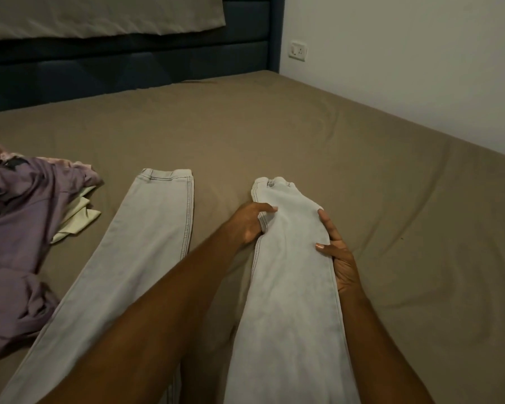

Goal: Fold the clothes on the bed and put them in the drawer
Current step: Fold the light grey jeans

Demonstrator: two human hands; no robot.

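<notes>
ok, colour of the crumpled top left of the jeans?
Dusty purple crumpled top, with a pale yellow-green garment peeking out beside it. The head view, the only one, shows it.

Bed: pale jeans, right leg held by left hand and right hand; purple garment beside.

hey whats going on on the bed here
A person is laying out a pair of light grey jeans on a bed with a tan sheet. Both hands grip the right leg near its hem: the left hand on its left edge, the right hand on its right edge. The other leg lies flat and straight to the left. A crumpled purple garment and a pale yellow cloth lie unfolded further left. No drawer is in view.
</notes>
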